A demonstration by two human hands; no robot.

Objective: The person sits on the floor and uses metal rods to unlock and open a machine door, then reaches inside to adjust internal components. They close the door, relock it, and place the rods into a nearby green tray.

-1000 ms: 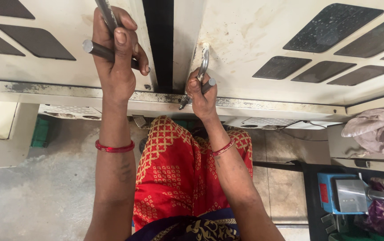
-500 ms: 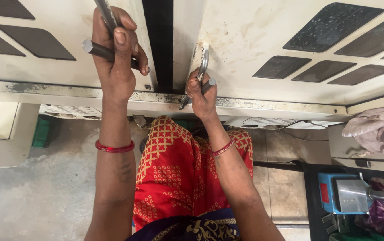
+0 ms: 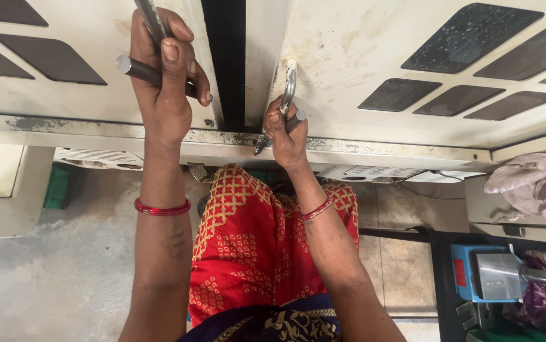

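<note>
left hand (image 3: 162, 79) and right hand (image 3: 285, 130) still clenched on metal handles (image 3: 134, 68), unmoved

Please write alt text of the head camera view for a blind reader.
Both hands grip metal handles on a cream machine table: the left hand holds a bar handle, the right hand a smaller lever. Red cloth covers the lap below.

Upper rod (image 3: 149, 16) runs off top edge, far end unseen. Cross rod (image 3: 134, 67) partly buried in left hand (image 3: 165, 88) grip; its right end hidden behind fingers. Tool (image 3: 285, 104) in right hand (image 3: 285, 136): kind too small to tell, middle covered by fingers. Dark panels (image 3: 466, 38) cut by top and right edges. Cloth bundle (image 3: 533, 187) cropped at right. Metal block (image 3: 498, 275) on blue box (image 3: 463, 272), handle leaves frame at right.
</note>
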